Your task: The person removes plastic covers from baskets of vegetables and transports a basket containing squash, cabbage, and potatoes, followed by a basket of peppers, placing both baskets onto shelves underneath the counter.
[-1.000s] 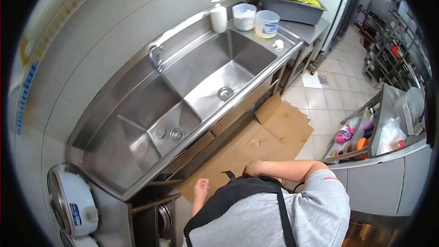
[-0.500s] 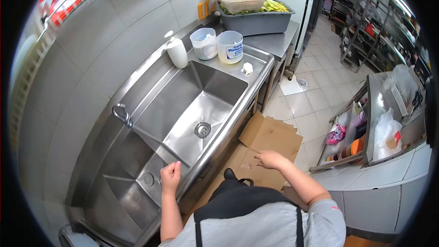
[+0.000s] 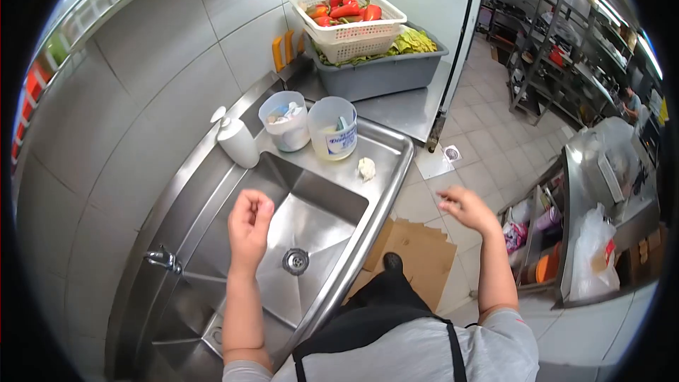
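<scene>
My left hand (image 3: 249,232) hangs over the sink (image 3: 311,223), its fingers curled in and nothing visible in them. My right hand (image 3: 467,209) is raised past the sink's front edge, above the tiled floor, with its fingers apart and holding nothing. Beyond the basin stand a white pump bottle (image 3: 239,143), a translucent tub (image 3: 285,131) with small items inside and a cut-down plastic jug (image 3: 332,143) with blue lettering. A crumpled whitish lump (image 3: 366,168) lies on the sink's ledge near the jug.
A white basket of red peppers (image 3: 346,10) rests on a grey bin (image 3: 378,78) with leafy greens. Cardboard (image 3: 424,258) covers the floor. A faucet (image 3: 164,259) is at the left; a counter with a plastic bag (image 3: 595,262) is at the right. A person (image 3: 631,106) is far back.
My view has moved forward toward the basket and bin. Both hands have risen and reached farther forward, the left now over the basin with the drain.
</scene>
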{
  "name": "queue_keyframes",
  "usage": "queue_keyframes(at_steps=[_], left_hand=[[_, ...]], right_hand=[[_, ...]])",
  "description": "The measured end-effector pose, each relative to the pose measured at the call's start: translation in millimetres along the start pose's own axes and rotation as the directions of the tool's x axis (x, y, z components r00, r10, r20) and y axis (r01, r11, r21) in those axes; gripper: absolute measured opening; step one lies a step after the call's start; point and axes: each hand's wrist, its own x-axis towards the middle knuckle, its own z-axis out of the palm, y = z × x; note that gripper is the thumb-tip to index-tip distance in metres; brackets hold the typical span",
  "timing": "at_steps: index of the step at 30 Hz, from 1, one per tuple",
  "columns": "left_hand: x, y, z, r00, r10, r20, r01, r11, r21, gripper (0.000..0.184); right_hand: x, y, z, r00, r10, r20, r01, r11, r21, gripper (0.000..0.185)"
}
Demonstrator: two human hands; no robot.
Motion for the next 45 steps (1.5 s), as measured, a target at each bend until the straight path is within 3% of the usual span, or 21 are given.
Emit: queue_keyframes(at_steps=[3, 6, 7, 10, 14, 15, 18, 21, 24, 27, 30, 34, 38, 39, 42, 45], left_hand=[[70, 5, 38, 1.000, 0.014, 0.014, -0.013, 0.998, -0.058, 0.008], [146, 2, 70, 0.999, 0.047, -0.015, -0.048, 0.999, -0.014, 0.011], [169, -3, 79, 0.997, 0.064, -0.038, -0.064, 0.998, 0.018, 0.013], [233, -22, 105, 0.996, -0.004, -0.085, 0.012, 0.996, 0.091, 0.031], [322, -47, 147, 0.972, -0.078, -0.222, 0.087, 0.996, 0.030, 0.042], [340, -55, 152, 0.960, -0.109, -0.259, 0.116, 0.993, 0.012, 0.044], [389, -74, 156, 0.959, -0.224, -0.176, 0.204, 0.971, -0.124, 0.045], [413, -62, 166, 0.923, -0.296, -0.247, 0.286, 0.955, -0.076, 0.045], [425, -53, 172, 0.912, -0.294, -0.286, 0.338, 0.934, 0.119, 0.041], [434, -57, 166, 0.952, -0.225, -0.207, 0.248, 0.964, 0.093, 0.037], [432, -49, 165, 0.943, -0.252, -0.219, 0.260, 0.966, 0.010, 0.040], [421, -25, 170, 0.951, -0.225, -0.210, 0.223, 0.974, -0.034, 0.046], [399, 9, 185, 0.964, -0.134, -0.231, 0.125, 0.991, -0.051, 0.051], [390, 16, 192, 0.966, -0.105, -0.237, 0.088, 0.993, -0.080, 0.051], [349, 38, 211, 0.958, -0.074, -0.277, 0.031, 0.987, -0.156, 0.055], [299, 47, 227, 0.949, -0.071, -0.308, 0.003, 0.976, -0.217, 0.055]], right_hand=[[73, 8, -48, 0.952, -0.133, -0.275, 0.181, 0.971, 0.158, 0.024], [153, 26, -79, 0.864, -0.096, -0.494, 0.386, 0.757, 0.527, 0.020], [182, 37, -88, 0.823, -0.111, -0.557, 0.440, 0.744, 0.502, 0.019], [258, 57, -107, 0.823, 0.113, -0.557, 0.382, 0.617, 0.688, 0.021], [346, 81, -122, 0.846, 0.084, -0.526, 0.426, 0.484, 0.764, 0.024], [365, 85, -124, 0.855, 0.063, -0.515, 0.420, 0.499, 0.758, 0.029], [410, 80, -129, 0.865, 0.052, -0.499, 0.398, 0.533, 0.746, 0.036], [448, 91, -125, 0.888, -0.051, -0.458, 0.400, 0.579, 0.711, 0.043], [458, 85, -131, 0.889, -0.117, -0.443, 0.397, 0.679, 0.617, 0.040], [475, 80, -137, 0.915, -0.106, -0.390, 0.340, 0.724, 0.601, 0.035], [481, 63, -152, 0.904, -0.164, -0.396, 0.415, 0.568, 0.711, 0.033], [465, 40, -179, 0.887, -0.221, -0.405, 0.454, 0.579, 0.677, 0.032], [441, 31, -188, 0.875, -0.180, -0.449, 0.480, 0.439, 0.759, 0.036], [433, 32, -191, 0.863, -0.247, -0.440, 0.505, 0.416, 0.756, 0.049], [403, 25, -185, 0.783, -0.307, -0.540, 0.612, 0.228, 0.758, 0.064], [371, 43, -166, 0.791, -0.263, -0.552, 0.592, 0.099, 0.800, 0.076]])
